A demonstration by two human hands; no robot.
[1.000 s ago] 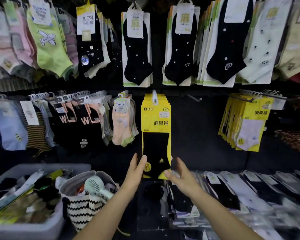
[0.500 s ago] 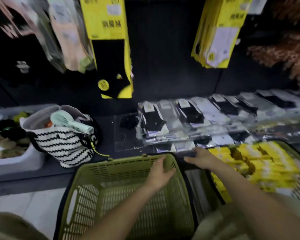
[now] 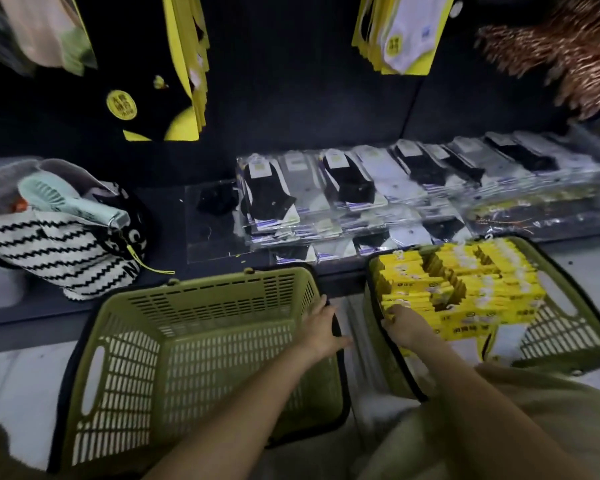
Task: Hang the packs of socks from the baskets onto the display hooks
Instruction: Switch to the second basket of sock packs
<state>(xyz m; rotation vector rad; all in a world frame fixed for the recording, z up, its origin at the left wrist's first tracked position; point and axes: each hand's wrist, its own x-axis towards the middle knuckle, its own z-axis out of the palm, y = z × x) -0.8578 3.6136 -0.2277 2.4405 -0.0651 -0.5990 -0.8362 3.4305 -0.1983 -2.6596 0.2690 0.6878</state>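
A dark display wall (image 3: 291, 81) is filling the top of the frame, with a shelf (image 3: 222, 216) of cellophane-wrapped socks (image 3: 378, 188) running across the middle and pale floor below. You are now looking down at the two green baskets instead of up at the hooks, where a second ago both your hands were steadying a pack on its peg. The hung packs (image 3: 184, 64) are dangling at the upper left, so that one seems to be done and you are starting the next fetch. The empty basket (image 3: 201, 341) is sitting at lower centre, with nothing showing inside it. Your left hand (image 3: 321, 327) is resting on its right rim, fingers (image 3: 321, 304) lying fairly straight and thumb spread, clamping nothing. Your right hand (image 3: 400, 322) has crossed over into the full basket (image 3: 568, 334) at the lower right and is touching the near-left end of the yellow packs (image 3: 465, 289) stacked on edge there. Its fingers (image 3: 390, 311) are sinking among the card edges, and you cannot tell whether they are pinching a pack yet. A striped bag (image 3: 59, 251) holding a mint hand fan (image 3: 66, 202) is sitting at the left. Your stock now looks to be coming from the right basket alone, and plenty is waiting in it.
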